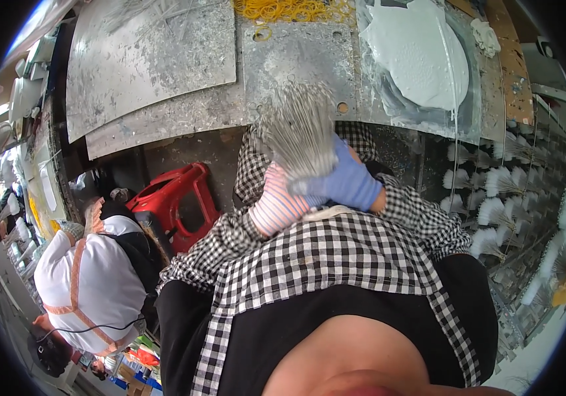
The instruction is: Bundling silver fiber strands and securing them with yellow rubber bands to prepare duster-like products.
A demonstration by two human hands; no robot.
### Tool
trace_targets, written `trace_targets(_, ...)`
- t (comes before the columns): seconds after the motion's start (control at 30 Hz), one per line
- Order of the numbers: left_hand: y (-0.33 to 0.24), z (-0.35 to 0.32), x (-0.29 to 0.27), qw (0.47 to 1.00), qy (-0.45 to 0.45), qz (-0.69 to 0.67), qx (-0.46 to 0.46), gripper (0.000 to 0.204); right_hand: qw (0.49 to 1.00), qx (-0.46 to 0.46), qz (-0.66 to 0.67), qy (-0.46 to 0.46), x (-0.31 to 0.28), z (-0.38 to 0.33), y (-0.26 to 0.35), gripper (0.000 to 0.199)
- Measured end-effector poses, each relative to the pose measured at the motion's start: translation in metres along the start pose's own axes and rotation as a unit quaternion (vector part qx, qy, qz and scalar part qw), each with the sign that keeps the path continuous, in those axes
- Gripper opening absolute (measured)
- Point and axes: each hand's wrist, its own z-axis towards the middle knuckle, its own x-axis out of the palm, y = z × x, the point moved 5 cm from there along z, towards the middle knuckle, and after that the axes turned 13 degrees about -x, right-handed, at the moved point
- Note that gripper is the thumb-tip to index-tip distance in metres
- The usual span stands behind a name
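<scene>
A thick bundle of thin grey wires (298, 125) fans out away from me, in front of my apron and at the near edge of the worktable. My left hand (276, 201), in a pink-and-white striped glove, is closed around its near end from the left. My right hand (352, 179), in a blue glove, wraps the same end from the right. The two hands meet there, so the gripped ends are hidden. The far tips of the wires spread over a spattered metal plate (299, 56) and look slightly blurred.
White paste (418, 56) covers a board at the right. Yellow rubber bands (289, 9) lie at the far edge. A large metal sheet (157, 66) rests at the left. White tufts (497, 204) fill racks at right. A red plastic stool (180, 198) and a co-worker (88, 284) are at left.
</scene>
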Motion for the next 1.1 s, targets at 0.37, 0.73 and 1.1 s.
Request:
trace_targets(0.37,0.008,0.006,0.007,0.862,-0.385,0.287,0.16,0.069,0.994,0.047,0.066,0.075,-0.001,0.01,-0.019,0.065)
trace_targets(0.73,0.001,-0.022,0.078,0.511,-0.35,0.785,0.025,0.102,0.972,0.077,0.194,0.105,-0.008,-0.009,-0.024,0.052)
trace_targets(1.1,0.021,0.055,0.153,0.596,-0.221,0.758,0.144,0.075,0.963,0.013,0.129,0.237,-0.002,-0.001,0.022,0.061)
